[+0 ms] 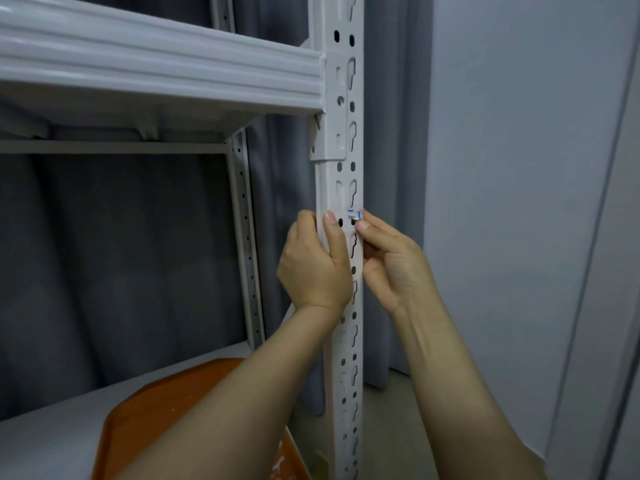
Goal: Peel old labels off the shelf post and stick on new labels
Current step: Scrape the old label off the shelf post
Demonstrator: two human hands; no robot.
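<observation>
Grey curtain [121, 254] behind; mid-frame, left hand [313, 268] is gripping the shelf post [344, 133], right hand [391, 268] is pinching a crumpled label [354, 214], seemingly peeling it; no new labels on yet.

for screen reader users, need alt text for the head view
The right hand pinches a small white-and-blue label on a white slotted shelf post, which the left hand grips. An orange tray lies on the shelf below.

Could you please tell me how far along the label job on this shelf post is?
Done: nothing finished shows on the shelf post. In hand: the left hand grips the post while the right hand and its fingers pinch one small white-and-blue label at its edge; peeling or sticking, I cannot tell. Left: at least this label.
</observation>
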